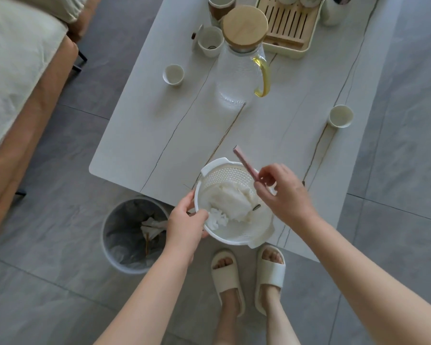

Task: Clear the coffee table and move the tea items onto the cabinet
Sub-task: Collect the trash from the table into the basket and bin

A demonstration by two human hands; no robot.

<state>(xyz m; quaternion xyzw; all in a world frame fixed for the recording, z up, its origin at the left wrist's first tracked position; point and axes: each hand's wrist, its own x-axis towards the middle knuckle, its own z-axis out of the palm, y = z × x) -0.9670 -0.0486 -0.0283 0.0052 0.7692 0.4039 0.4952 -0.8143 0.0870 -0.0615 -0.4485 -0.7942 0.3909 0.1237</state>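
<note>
Hands at lower centre: left hand (184,221) grips the colander (234,202) rim, right hand (281,189) pinches a pink stick (245,162) above the surface (174,135).

The left hand (184,226) grips the rim of a white colander basket (234,202) holding crumpled tissues (228,205) at the coffee table (271,135) edge. The right hand (284,192) pinches a pink stick (245,162) over it. A bin (132,235) stands on the floor below.
</note>
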